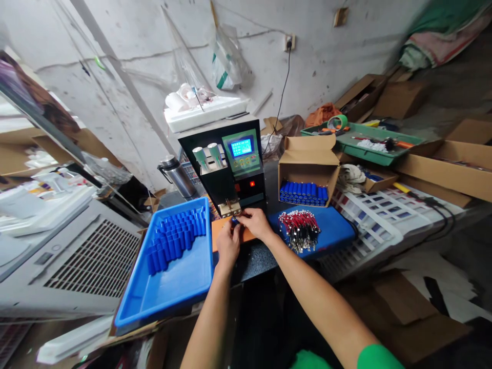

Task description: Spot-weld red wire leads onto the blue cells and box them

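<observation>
Battery cell (234,220), blue and largely hidden, sits pinched between our left hand (228,242) and right hand (254,221), both closed on it just under the electrodes of the spot welder (230,169); we judge the welding step is in hand, and the next move calls for steady alignment. Left to right: one blue tray (169,287) of loose cells, one welder, one bundle of red leads (300,229), one cardboard box (307,171) of cells; the cells are too many to count.

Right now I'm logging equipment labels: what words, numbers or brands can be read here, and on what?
None can be read.
Black spot-welding machine's lit blue screen: characters too small and blurred.
Its green button panel: markings unreadable.
Open brown cardboard box of blue cylindrical cells: no visible print.
</observation>
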`<state>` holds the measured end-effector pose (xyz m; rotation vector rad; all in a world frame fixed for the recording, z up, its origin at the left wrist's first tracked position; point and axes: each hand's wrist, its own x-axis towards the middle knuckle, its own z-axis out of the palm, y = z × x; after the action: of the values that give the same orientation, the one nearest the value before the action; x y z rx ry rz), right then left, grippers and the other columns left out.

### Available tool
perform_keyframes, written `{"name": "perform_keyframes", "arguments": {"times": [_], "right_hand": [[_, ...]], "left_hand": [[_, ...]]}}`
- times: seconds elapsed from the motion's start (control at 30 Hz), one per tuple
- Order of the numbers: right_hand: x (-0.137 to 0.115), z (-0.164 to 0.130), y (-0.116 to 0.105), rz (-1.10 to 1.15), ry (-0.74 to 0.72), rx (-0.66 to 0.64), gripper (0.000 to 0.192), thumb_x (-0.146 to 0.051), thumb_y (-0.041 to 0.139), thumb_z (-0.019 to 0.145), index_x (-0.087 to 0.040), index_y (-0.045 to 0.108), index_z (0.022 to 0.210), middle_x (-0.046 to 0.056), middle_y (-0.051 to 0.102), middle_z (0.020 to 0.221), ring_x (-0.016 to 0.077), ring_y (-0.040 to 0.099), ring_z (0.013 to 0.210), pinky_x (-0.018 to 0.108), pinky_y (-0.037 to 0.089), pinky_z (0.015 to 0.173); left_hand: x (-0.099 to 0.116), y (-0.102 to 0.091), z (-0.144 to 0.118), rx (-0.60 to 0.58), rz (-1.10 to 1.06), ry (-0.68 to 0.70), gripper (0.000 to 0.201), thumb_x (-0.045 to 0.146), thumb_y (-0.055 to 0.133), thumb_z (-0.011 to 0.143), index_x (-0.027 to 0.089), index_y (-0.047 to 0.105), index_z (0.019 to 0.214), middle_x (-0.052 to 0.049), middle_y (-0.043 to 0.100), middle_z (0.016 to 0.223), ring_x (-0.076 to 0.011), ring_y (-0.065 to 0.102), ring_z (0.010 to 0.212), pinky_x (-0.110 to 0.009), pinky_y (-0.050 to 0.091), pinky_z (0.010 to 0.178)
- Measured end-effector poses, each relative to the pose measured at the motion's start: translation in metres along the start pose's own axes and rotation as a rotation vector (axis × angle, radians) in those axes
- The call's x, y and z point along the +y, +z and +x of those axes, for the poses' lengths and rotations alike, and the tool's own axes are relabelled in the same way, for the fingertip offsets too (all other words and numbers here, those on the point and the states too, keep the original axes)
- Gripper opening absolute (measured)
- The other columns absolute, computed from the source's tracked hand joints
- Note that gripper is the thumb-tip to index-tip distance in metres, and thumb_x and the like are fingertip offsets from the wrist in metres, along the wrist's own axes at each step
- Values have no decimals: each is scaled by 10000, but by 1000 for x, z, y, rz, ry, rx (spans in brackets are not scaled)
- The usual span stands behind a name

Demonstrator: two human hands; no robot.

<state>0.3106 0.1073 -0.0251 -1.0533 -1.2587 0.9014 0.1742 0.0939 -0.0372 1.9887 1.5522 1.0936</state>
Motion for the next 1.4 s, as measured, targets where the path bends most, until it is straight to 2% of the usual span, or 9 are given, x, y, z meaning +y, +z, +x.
{"name": "perform_keyframes", "arguments": {"times": [0.17, 0.6, 0.87, 1.1, 1.23, 1.3, 1.4], "right_hand": [[-1, 1, -2, -8, -6, -20, 212, -344, 652, 792, -149, 723, 748, 51, 692, 751, 205, 604, 732, 248, 420, 615], [1, 1, -2, 16, -45, -5, 262, -387, 643, 775, -145, 707, 697, 48, 684, 722, 201, 602, 714, 243, 410, 595], [-1, 0, -2, -3, -31, 0, 233, -360, 646, 792, -150, 719, 725, 48, 705, 756, 204, 625, 731, 246, 435, 615], [-2, -7, -1, -40, 13, 23, 215, -352, 631, 805, -158, 703, 747, 51, 699, 754, 197, 623, 711, 252, 450, 612], [-9, -16, -19, -40, -7, 91, 246, -383, 618, 789, -153, 692, 743, 46, 670, 704, 184, 601, 657, 259, 451, 604], [-14, -21, -38, -40, -35, 146, 265, -399, 610, 791, -150, 695, 761, 48, 663, 702, 181, 596, 648, 262, 458, 603], [-16, -28, -79, -53, -50, 265, 308, -440, 618, 792, -143, 698, 780, 55, 654, 698, 177, 581, 623, 262, 457, 576]], "left_hand": [[-2, 1, 0, -3, -8, 15, 343, 394, 493, 929, 182, 643, 1153, -77, 679, 946, -216, 625, 848, -316, 434, 748], [1, 0, 0, -15, 8, -5, 326, 385, 481, 937, 172, 643, 1124, -58, 662, 879, -187, 599, 788, -282, 400, 700], [1, 1, -1, 1, -8, 5, 342, 378, 491, 937, 171, 639, 1166, -67, 674, 918, -193, 612, 820, -288, 418, 714], [4, 1, 2, -19, -109, -18, 362, 397, 529, 911, 166, 638, 1168, -45, 666, 830, -153, 579, 701, -261, 427, 656], [11, -2, 5, -27, -205, -33, 400, 434, 549, 889, 150, 622, 1161, -32, 654, 799, -140, 569, 660, -249, 428, 616], [13, -4, 6, -31, -230, -33, 381, 444, 554, 878, 143, 635, 1097, -20, 634, 760, -131, 545, 625, -244, 416, 586], [14, -6, 3, -25, -224, -10, 361, 446, 567, 870, 141, 654, 1044, -12, 617, 730, -130, 545, 632, -245, 426, 602]]}}
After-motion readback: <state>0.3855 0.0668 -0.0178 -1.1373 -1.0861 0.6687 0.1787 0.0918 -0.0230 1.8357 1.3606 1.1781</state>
